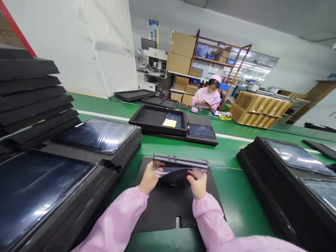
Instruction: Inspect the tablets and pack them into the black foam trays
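Observation:
Two thin dark tablets (181, 161), lying one against the other with their edges toward me, are held up above a black foam mat (168, 208). My left hand (150, 177) grips their left end, fingers closed round it. At the right end, my right hand (197, 182) is closed on them too, thumb on the near side. Clear film hangs over the near face. The mat lies flat on the green table (236, 196) under both hands and has a small notch in its near edge.
Foam trays with tablets (99, 134) are stacked at left, beside a tall pile of black foam (31, 94). More stacked trays (291, 157) stand at right. Ahead lies an open black tray (149, 117) with a yellow note (169, 123). A person (208, 96) works beyond.

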`<action>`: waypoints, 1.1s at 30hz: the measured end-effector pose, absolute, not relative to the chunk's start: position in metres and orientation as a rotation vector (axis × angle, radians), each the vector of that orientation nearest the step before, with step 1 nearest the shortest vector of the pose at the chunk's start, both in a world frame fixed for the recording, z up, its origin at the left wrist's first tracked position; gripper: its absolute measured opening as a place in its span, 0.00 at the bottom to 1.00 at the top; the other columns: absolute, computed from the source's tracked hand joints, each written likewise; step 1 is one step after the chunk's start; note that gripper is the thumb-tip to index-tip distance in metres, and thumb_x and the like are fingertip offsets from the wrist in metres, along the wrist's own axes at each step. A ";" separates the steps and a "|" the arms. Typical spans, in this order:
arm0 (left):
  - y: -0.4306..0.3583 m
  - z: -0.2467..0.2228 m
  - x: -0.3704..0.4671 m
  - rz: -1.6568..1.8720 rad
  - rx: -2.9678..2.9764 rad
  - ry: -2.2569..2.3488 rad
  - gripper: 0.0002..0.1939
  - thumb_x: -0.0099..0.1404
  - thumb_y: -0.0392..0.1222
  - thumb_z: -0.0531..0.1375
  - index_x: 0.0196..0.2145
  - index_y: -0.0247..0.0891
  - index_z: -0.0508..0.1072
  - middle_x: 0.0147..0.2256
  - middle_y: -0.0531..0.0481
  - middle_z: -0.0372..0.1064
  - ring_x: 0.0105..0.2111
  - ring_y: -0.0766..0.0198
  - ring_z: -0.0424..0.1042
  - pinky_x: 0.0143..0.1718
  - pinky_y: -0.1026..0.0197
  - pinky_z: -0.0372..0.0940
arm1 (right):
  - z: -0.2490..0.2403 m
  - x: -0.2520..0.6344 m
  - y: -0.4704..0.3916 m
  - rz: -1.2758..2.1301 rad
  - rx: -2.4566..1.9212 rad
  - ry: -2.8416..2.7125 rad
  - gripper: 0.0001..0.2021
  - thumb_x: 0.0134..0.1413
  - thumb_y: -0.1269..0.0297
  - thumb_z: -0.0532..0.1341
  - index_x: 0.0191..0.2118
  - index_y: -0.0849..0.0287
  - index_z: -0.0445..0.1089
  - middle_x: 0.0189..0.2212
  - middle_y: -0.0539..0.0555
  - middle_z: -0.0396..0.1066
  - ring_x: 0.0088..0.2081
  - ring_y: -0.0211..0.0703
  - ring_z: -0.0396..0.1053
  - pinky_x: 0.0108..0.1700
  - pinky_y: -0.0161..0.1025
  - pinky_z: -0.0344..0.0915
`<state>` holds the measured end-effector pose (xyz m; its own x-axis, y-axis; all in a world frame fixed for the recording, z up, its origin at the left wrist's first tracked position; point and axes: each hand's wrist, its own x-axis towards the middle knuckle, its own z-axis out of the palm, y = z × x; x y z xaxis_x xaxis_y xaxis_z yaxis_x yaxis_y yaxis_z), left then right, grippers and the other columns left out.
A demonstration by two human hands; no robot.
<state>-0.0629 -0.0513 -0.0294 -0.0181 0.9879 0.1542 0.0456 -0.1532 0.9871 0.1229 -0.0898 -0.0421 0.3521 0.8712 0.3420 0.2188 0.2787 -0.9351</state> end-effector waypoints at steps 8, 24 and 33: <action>-0.062 -0.024 -0.032 1.922 1.206 1.415 0.27 0.65 0.66 0.45 0.26 0.43 0.68 0.23 0.49 0.67 0.28 0.56 0.69 0.32 0.56 0.66 | -0.013 0.123 -0.111 0.494 -1.008 -1.351 0.40 0.48 0.22 0.53 0.34 0.57 0.81 0.29 0.63 0.81 0.33 0.61 0.81 0.37 0.53 0.78; 0.014 0.028 0.022 1.406 1.421 0.541 0.37 0.56 0.75 0.52 0.28 0.35 0.79 0.22 0.46 0.72 0.20 0.64 0.64 0.22 0.60 0.59 | 0.031 0.124 -0.140 0.643 -1.236 -1.592 0.38 0.42 0.72 0.67 0.63 0.52 0.66 0.59 0.59 0.71 0.56 0.56 0.73 0.43 0.41 0.80; 0.011 0.027 0.028 1.521 1.385 0.578 0.25 0.63 0.64 0.54 0.36 0.39 0.74 0.23 0.53 0.69 0.23 0.64 0.65 0.27 0.61 0.62 | 0.032 0.146 -0.129 0.945 -1.066 -1.470 0.32 0.48 0.68 0.68 0.61 0.50 0.68 0.59 0.58 0.68 0.57 0.53 0.71 0.46 0.40 0.77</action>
